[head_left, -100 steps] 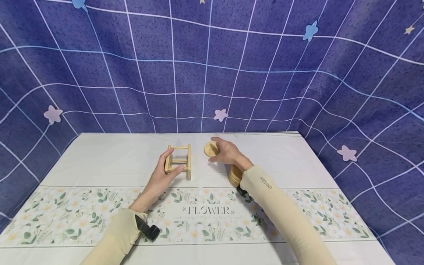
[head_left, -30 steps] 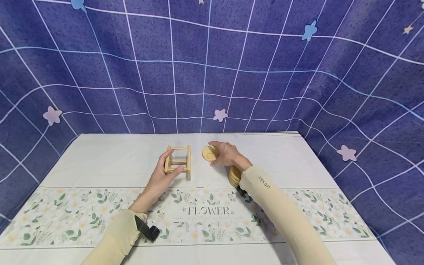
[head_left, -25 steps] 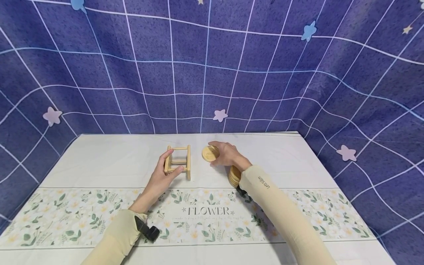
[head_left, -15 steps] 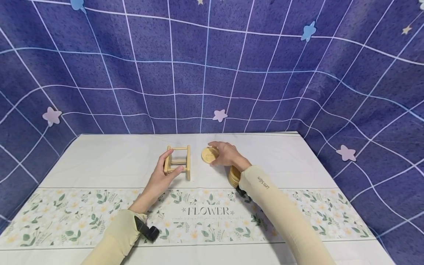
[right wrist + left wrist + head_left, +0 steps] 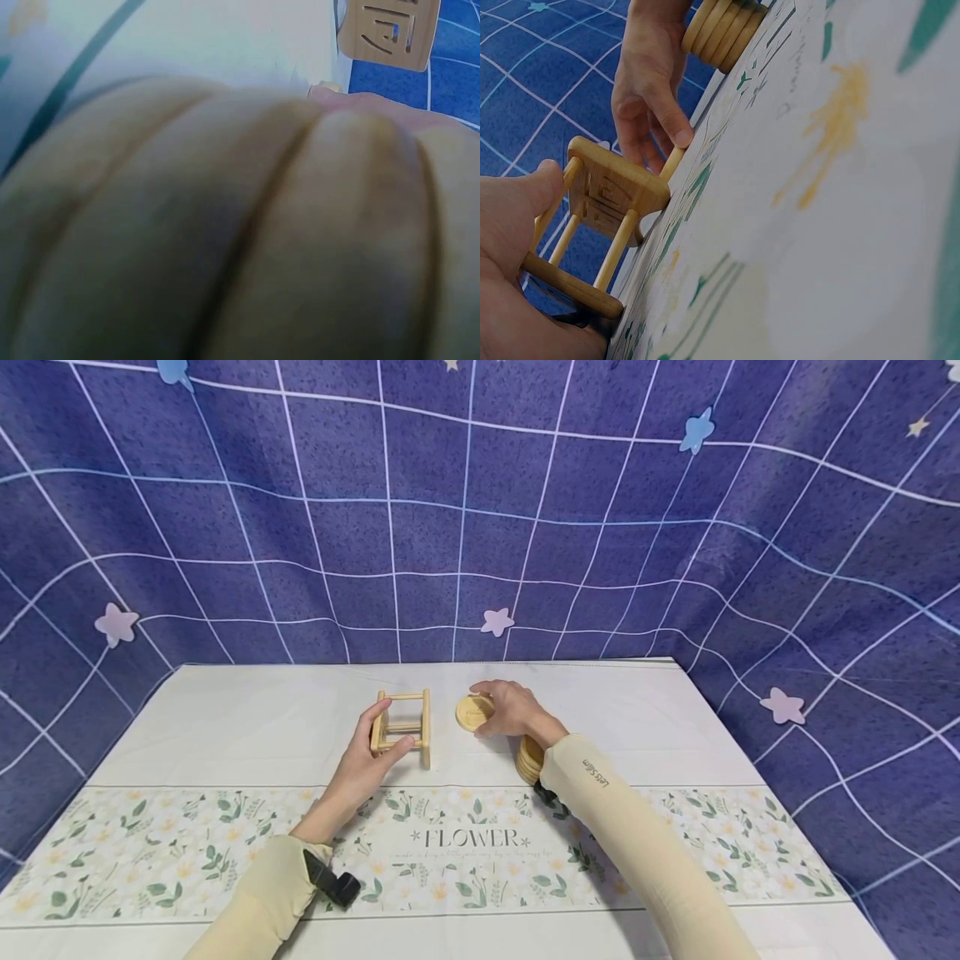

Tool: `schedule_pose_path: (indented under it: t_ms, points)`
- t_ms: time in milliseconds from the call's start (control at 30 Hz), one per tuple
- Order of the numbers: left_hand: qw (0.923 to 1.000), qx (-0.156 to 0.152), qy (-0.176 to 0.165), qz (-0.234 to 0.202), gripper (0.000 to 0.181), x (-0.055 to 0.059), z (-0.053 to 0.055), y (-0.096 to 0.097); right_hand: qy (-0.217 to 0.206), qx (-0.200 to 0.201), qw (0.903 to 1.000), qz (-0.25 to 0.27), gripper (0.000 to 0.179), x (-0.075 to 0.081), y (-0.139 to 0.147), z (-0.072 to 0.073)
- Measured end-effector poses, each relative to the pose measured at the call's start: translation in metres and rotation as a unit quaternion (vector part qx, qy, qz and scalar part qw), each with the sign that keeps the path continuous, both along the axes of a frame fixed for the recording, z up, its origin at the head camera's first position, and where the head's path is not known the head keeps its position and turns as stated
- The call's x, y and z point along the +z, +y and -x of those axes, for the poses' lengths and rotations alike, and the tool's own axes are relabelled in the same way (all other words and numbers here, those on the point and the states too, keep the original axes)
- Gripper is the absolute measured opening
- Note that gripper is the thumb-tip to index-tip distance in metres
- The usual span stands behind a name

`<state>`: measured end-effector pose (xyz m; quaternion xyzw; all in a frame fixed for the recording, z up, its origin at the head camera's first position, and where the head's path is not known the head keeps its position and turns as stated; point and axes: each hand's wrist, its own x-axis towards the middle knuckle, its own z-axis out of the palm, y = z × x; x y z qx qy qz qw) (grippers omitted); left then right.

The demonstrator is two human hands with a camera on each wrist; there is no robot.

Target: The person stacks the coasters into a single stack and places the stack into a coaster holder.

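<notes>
1. the small pale-yellow wooden rack (image 5: 427, 727) has two flat, round-cornered side panels facing each other, joined by slim round rods; the left wrist view shows a geometric pattern cut through one panel. it stands on the white tablecloth with a printed floral band (image 5: 262, 718), behind the band and left of centre.
2. the round, light wooden disc (image 5: 470, 713) has a raised-looking rim and small dark lettering, too small to read. it is to the right of the rack, well apart from the lavender star on the blue backdrop (image 5: 498, 622); whether it lies flat on the cloth or just above, one cannot tell.
3. a neat stack of matching round wooden discs (image 5: 528, 765) sits nearer the person, partly covered by the right forearm; its rims fill the right wrist view, badly blurred.
4. the person's left hand (image 5: 363, 767) grips the rack's left side, thumb over the near rod, index finger by the far end of the panel.
5. the right hand (image 5: 514, 709) reaches over the stack and pinches the disc, thumb at the near rim, fingers curved at the far one.
6. both arms, in cream sleeves, stretch forward and converge.
</notes>
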<state>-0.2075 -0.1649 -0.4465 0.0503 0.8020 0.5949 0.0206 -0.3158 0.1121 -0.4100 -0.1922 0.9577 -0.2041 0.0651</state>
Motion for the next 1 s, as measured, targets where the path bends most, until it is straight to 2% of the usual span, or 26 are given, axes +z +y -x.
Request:
schedule_pose_path:
  t_ms: [367,1000]
  points:
    - [1.0000,-0.002,-0.004,-0.007,0.087,0.0000,0.0003,0.0004,0.005,-0.005,1.0000,-0.002,0.084,0.0001,0.0004,-0.0003]
    - [1.0000,-0.001,-0.001,-0.004,0.086,-0.0007,0.0014,0.0002,0.037,0.003,0.9976,0.058,0.082,0.0051,0.0007,-0.0032]
